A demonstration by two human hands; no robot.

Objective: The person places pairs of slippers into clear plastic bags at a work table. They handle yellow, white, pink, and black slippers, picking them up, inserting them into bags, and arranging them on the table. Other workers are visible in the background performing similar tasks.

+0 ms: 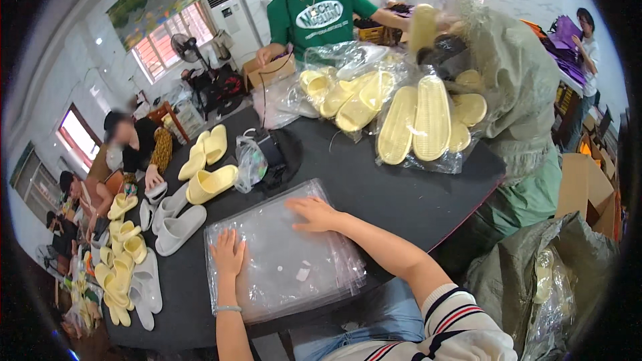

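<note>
A stack of clear plastic bags [287, 254] lies flat on the black table in front of me. My left hand [228, 253] rests on the stack's left side, fingers stretched out and holding nothing. Near its far edge, my right hand [313, 214] lies with fingers spread, also without anything in it. Just left of the stack is a grey slipper [180, 230], with a yellow slipper [212, 184] behind it. A small white scrap [303, 274] shows on the bags.
Bagged yellow slippers [414, 120] lie at the far right of the black table [428, 200]. Loose yellow slippers [117, 274] line the left edge. A crumpled plastic bag [251, 164] sits mid-table. An open sack [535, 287] stands at my right. Across the table stands a person in green [311, 23].
</note>
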